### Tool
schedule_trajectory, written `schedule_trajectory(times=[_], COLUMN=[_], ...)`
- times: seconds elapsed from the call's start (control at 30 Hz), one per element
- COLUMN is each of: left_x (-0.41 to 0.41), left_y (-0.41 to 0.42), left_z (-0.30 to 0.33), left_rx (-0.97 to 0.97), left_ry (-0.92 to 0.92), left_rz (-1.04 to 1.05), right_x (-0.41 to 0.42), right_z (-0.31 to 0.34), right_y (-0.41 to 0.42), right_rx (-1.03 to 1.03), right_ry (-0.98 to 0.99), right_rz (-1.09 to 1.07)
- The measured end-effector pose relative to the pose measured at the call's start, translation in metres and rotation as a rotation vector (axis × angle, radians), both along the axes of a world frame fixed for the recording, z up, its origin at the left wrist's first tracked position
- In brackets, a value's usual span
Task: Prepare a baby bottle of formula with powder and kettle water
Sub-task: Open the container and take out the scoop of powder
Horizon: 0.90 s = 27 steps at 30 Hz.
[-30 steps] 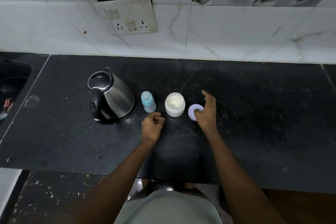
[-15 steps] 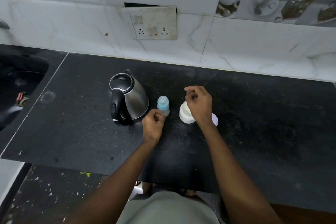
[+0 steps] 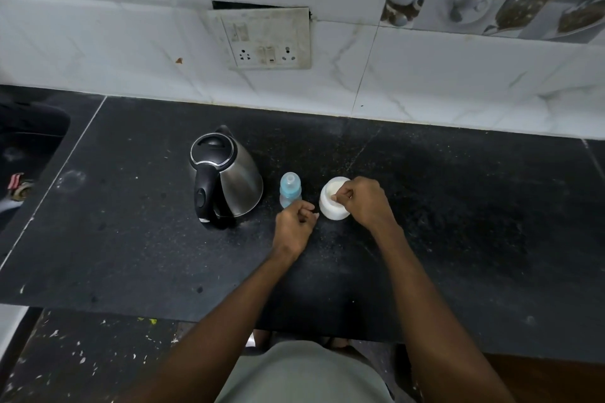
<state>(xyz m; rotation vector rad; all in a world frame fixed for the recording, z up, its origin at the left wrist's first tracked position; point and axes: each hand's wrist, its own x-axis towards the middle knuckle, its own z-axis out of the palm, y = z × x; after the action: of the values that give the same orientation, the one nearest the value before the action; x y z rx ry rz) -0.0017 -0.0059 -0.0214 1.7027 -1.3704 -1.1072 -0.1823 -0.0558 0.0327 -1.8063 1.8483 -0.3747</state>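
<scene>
1. Lowered since half a second ago, the right hand [image 3: 363,201] now dips pinched fingers into the open white powder jar [image 3: 332,203], holding something small I cannot make out
2. Left hand [image 3: 294,226] rests curled, gripping nothing, just before the baby bottle [image 3: 290,189]
3. Kettle [image 3: 226,178] stands left of the bottle on the black counter [image 3: 131,239]

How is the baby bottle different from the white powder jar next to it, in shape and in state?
The bottle is slim, clear and bluish; the jar is squat and opaque white. The bottle has its top on, while the jar is open and pale powder shows inside. No hand touches the bottle, though the left hand is curled just in front of it; the right hand reaches over the jar's mouth, pinching something small. Both stand upright on the black counter.
</scene>
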Motion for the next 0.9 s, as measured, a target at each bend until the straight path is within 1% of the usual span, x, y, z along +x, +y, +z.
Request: schedule_trajectory(times=[0.1, 0.2, 0.27, 0.4, 0.53, 0.7, 0.9], left_x=[-0.001, -0.007, -0.013, -0.02, -0.025, -0.031, -0.04], left_y=[-0.001, -0.003, -0.005, -0.009, -0.013, -0.023, -0.038], left_z=[0.003, 0.009, 0.013, 0.016, 0.013, 0.001, -0.001], left_rx=[0.001, 0.003, -0.025, -0.065, -0.051, -0.023, 0.007], left_ry=[0.014, 0.059, 0.067, 0.032, -0.031, -0.021, -0.029], left_rz=[-0.016, -0.046, -0.076, -0.13, -0.116, -0.162, -0.226], right_x=[-0.002, 0.0, -0.001, -0.004, -0.006, -0.009, -0.017], right_z=[0.002, 0.004, 0.002, -0.002, -0.005, -0.003, 0.003], right_y=[-0.004, -0.006, -0.006, -0.008, -0.008, -0.008, -0.015], right_rx=[-0.008, 0.021, 0.037, 0.029, 0.017, -0.013, 0.035], right_ry=[0.005, -0.07, -0.066, -0.052, -0.04, -0.058, -0.05], right_rz=[0.054, 0.091, 0.096, 0.117, 0.138, 0.203, 0.312])
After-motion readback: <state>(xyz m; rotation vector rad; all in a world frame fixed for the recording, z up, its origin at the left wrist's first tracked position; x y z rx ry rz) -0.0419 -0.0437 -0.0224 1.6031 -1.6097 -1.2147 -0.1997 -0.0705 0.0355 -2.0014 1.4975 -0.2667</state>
